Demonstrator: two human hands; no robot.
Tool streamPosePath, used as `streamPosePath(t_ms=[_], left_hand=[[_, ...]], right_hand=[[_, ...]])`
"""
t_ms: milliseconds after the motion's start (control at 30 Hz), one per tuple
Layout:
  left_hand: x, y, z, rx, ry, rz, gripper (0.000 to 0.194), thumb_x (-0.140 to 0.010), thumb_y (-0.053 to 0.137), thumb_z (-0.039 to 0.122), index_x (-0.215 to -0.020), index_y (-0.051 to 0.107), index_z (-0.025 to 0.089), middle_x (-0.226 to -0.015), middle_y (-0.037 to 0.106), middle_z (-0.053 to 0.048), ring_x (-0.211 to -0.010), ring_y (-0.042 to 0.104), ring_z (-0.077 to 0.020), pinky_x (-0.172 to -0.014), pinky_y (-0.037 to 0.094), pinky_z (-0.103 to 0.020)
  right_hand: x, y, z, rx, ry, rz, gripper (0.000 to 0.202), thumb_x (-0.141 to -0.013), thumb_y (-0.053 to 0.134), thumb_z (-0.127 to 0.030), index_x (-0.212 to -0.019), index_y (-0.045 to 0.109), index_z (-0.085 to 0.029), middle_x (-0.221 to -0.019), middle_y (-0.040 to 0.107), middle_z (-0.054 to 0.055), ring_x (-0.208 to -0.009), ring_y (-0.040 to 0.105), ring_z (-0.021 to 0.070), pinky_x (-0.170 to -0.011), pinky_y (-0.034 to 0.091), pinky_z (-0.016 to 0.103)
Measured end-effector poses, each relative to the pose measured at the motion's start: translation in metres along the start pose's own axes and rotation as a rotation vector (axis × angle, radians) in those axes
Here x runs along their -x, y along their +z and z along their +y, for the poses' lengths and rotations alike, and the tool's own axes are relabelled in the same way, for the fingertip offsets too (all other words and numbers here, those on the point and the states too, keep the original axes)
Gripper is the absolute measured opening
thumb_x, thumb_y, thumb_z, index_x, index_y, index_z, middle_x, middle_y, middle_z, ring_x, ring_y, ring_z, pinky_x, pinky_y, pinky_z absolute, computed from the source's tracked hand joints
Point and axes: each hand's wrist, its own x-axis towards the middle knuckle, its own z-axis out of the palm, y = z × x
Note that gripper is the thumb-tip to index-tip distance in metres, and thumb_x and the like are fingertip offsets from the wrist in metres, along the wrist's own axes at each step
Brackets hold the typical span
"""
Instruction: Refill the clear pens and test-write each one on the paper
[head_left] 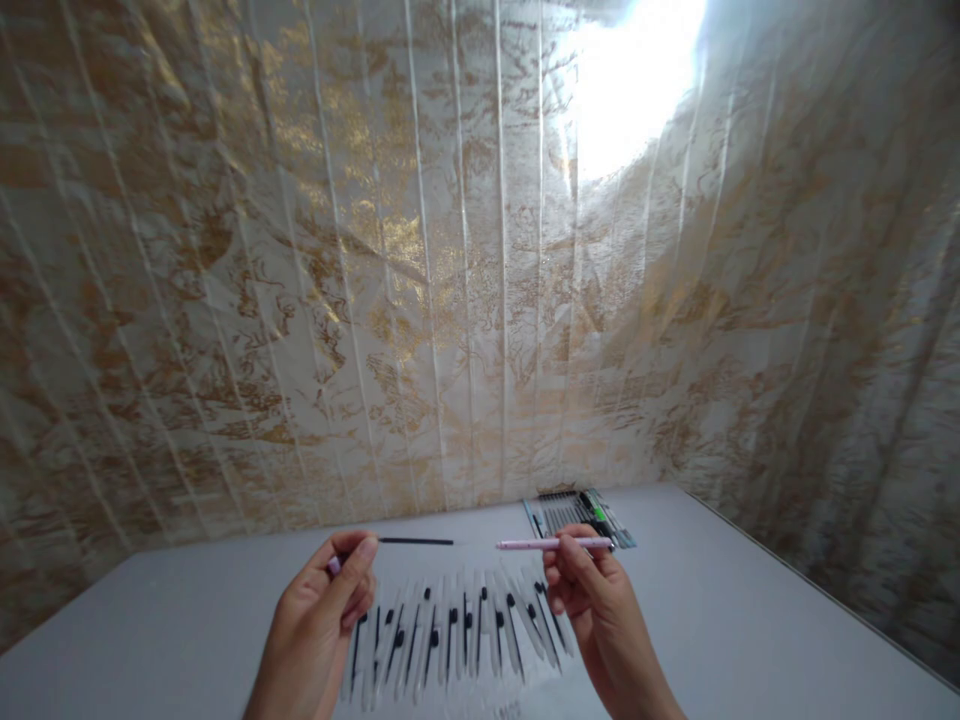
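so the slim pale-pink pen-shaped tube (525, 545) is up above the right part of the row of translucent whitish sticks with stubby black bits (469, 620), lying roughly level. looks like smooth hard plastic to me, so i'd guess it's very light, stiff and a bit slick, not really fragile. best hold is probably mid-barrel, thumb against fingertips, leaving the narrow end free. the right hand (596, 590) has it pinched between thumb and fingers near its back end.

the thin straight black rod (416, 541) is above the left part of the row, aimed at the tube but with a gap between them. way skinnier, so i'd expect it to weigh next to nothing and maybe bend if squeezed sideways; i'd grip close to the thick end. the left hand (322, 610) pinches it by thumb and finger, with a small lilac bit (334, 565) poking out behind. can't tell if that's joined to the rod.

the row itself is narrow, cloudy, plasticky-looking stuff with dark slivers. behind its right end there's a flat clear-looking pack of dark sticks with a green patch (577, 515). under it all, a smooth matte white tabletop (217, 610); behind the row, a shiny creased gold-and-silver sheet (390, 300).
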Motion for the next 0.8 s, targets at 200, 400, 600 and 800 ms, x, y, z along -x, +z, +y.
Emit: streamPosePath(t_ms=[200, 400, 600, 800], left_hand=[[0.0, -0.001, 0.004, 0.044, 0.022, 0.05, 0.04, -0.058, 0.085, 0.044, -0.078, 0.06, 0.019, -0.052, 0.037, 0.01, -0.05, 0.031, -0.0047, -0.046, 0.03, -0.014], [0.008, 0.007, 0.0, -0.02, 0.025, 0.021, 0.041, -0.057, 0.083, 0.049, -0.075, 0.061, 0.02, -0.049, 0.036, 0.01, -0.049, 0.031, -0.0054, -0.047, 0.031, -0.015], [0.022, 0.028, -0.02, -0.023, -0.116, -0.111, 0.04, -0.062, 0.08, 0.049, -0.083, 0.066, 0.018, -0.051, 0.039, 0.009, -0.048, 0.031, -0.0046, -0.046, 0.029, -0.016], [0.017, 0.028, -0.018, 0.292, -0.296, -0.063, 0.024, -0.069, 0.072, 0.012, -0.093, 0.07, 0.012, -0.079, 0.065, -0.004, -0.06, 0.056, -0.0088, -0.053, 0.049, -0.019]], right_hand=[[0.0, -0.001, 0.003, 0.007, 0.077, -0.038, 0.039, -0.06, 0.087, -0.038, -0.07, 0.055, -0.017, -0.055, 0.055, -0.006, -0.042, 0.042, 0.0029, -0.036, 0.032, 0.011], [0.004, 0.003, 0.01, 0.03, 0.146, -0.079, 0.042, -0.062, 0.086, -0.04, -0.065, 0.051, -0.018, -0.054, 0.059, -0.005, -0.04, 0.044, 0.0038, -0.033, 0.032, 0.011], [0.014, 0.008, 0.029, 0.064, 0.192, -0.211, 0.035, -0.061, 0.087, -0.036, -0.075, 0.062, -0.015, -0.066, 0.07, 0.005, -0.053, 0.058, 0.0116, -0.038, 0.039, 0.016], [0.015, 0.009, 0.018, 0.112, 0.136, -0.15, 0.034, -0.06, 0.087, -0.032, -0.08, 0.065, -0.015, -0.074, 0.074, 0.008, -0.06, 0.059, 0.0126, -0.044, 0.041, 0.016]])
